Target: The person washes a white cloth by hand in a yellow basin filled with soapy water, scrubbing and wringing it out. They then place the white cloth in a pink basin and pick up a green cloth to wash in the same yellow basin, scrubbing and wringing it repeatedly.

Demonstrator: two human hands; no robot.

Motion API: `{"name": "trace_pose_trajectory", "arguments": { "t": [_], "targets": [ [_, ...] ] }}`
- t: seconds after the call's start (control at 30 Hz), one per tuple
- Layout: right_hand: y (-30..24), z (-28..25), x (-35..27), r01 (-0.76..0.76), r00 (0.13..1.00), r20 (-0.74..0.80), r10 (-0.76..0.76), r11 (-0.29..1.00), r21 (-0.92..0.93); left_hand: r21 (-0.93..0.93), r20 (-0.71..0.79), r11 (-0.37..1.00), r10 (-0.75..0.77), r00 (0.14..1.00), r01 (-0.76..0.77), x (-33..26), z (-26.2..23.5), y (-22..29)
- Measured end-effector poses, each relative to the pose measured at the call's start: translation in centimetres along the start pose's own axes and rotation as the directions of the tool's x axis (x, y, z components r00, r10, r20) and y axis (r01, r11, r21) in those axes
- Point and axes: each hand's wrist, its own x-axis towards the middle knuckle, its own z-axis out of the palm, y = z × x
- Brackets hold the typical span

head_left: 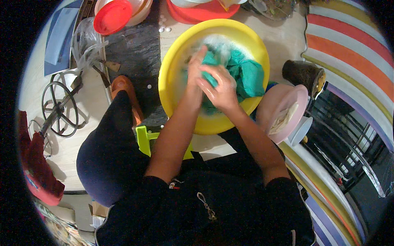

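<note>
A yellow basin (169,96) with soapy water and white foam (221,43) stands in front of me. Bunched in it is a wet green cloth (251,78), part of it rising above the water on the right side. My left hand (197,69) and my right hand (221,86) meet over the basin's middle, with a fold of the cloth pressed between them. The right hand's fingers curl round that fold. The left hand lies against it from the left, its fingers partly hidden behind cloth and suds.
A lime-green plastic stool (143,139) shows beneath my left forearm. Right of the basin, a pink tub (283,104) with pale cloth leans tilted, near a dark cylindrical container (301,74). Red basins (113,18) stand beyond. A striped mat (340,35) lies at far right.
</note>
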Motion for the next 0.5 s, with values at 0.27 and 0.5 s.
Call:
{"name": "trace_pose_trajectory", "arguments": {
  "t": [0.27, 0.5],
  "targets": [
    [3.2, 2.5, 0.1, -0.156, 0.938, -0.327, 0.12, 0.984, -0.086, 0.733, 0.026, 0.673, 0.122, 0.992, -0.102, -2.0, 2.1, 1.2],
    [5.8, 0.7, 3.0, -0.515, 0.816, -0.3, 0.495, 0.857, 0.013, 0.565, -0.094, 0.821, -0.041, 0.995, 0.087, -3.8, 4.5, 0.5]
  ]
}}
